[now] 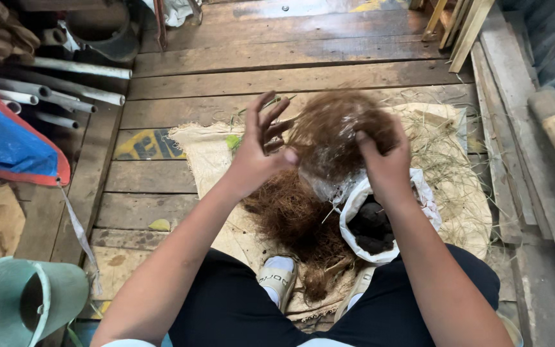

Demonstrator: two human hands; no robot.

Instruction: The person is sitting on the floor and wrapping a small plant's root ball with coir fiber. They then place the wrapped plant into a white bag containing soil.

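Fibre [338, 125], a brown tangled wad with a clear plastic bag [329, 177] under it, was held up between both hands above a sack spread on the floor. Nearest the camera, the person's dark-clad legs and two white shoes [277, 276] framed a loose heap [293, 222] of the same brown fibre on the sack [207, 151]. Just right of the heap stood a white bag [419, 186], open at the top, with dark soil [374, 228] inside. Above it the right hand [387, 164] was closed on the wad's right side, its grip clamped on the fibre and plastic. The left hand [258, 151] touched the wad's left edge with the thumb and lower fingers, while the other fingers were spread apart and raised. Dry grass lay scattered over the sack's far right part. At the near left sat a pale green watering can [24, 299], with a blue tarp [4, 138] above it. Farther off, grey pipes [72, 83] lay at the left of the plank floor [290, 58], and wooden slats [460, 26] leaned at the far right.
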